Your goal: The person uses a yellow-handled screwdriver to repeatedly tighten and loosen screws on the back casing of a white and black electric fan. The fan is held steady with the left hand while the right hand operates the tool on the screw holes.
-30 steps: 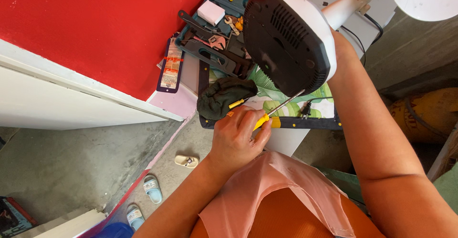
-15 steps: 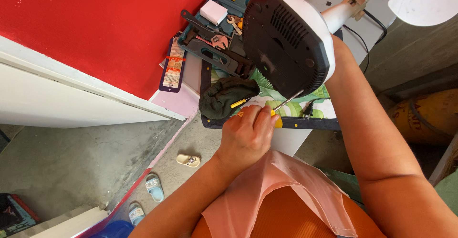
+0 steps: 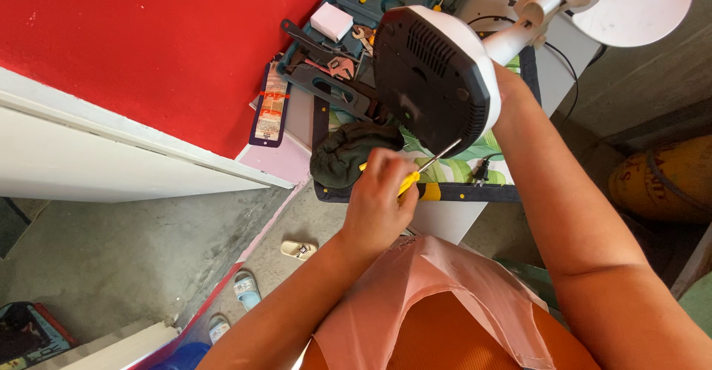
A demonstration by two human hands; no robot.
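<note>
My left hand [image 3: 378,199] grips a yellow-handled screwdriver [image 3: 411,181]. Its thin shaft slants up, and its tip touches the black underside of a round white fan base [image 3: 434,81], which is tipped on edge above the table. My right forearm runs up behind that base. Only the wrist of my right hand [image 3: 508,92] shows; the fingers are hidden behind the base. The fan's white pole [image 3: 530,21] leads up right from the base.
A dark crumpled cloth [image 3: 345,155] lies just left of my left hand on a leaf-patterned mat [image 3: 475,166]. An open teal tool case [image 3: 348,36] with wrenches and a white box sits behind it. Red wall at left, sandals [image 3: 297,249] on the floor below, a yellowish drum [image 3: 660,181] at right.
My left hand has shifted slightly up and closed further over the screwdriver handle, so less yellow shows. The tip stays at the base's underside, and the base sits slightly lower in view.
</note>
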